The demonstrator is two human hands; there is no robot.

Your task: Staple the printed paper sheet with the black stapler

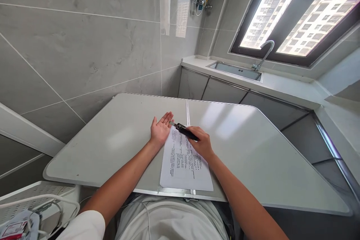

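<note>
A printed sheet of paper (pixel 184 165) lies on the white folding table (pixel 112 138), near its front edge. My right hand (pixel 201 144) rests on the upper part of the sheet, closed around a black utility knife (pixel 184 130) whose metal blade tip points left. My left hand (pixel 161 128) lies just left of the sheet's top corner, palm up, fingers stretched out, holding nothing. The blade tip sits close to the left hand's fingers.
A seam (pixel 188 120) runs down the table's middle. Behind are a grey tiled wall, a counter with a steel sink (pixel 234 70) and tap (pixel 266 53) under a window. A white perforated rack (pixel 33 198) with cables stands at the lower left.
</note>
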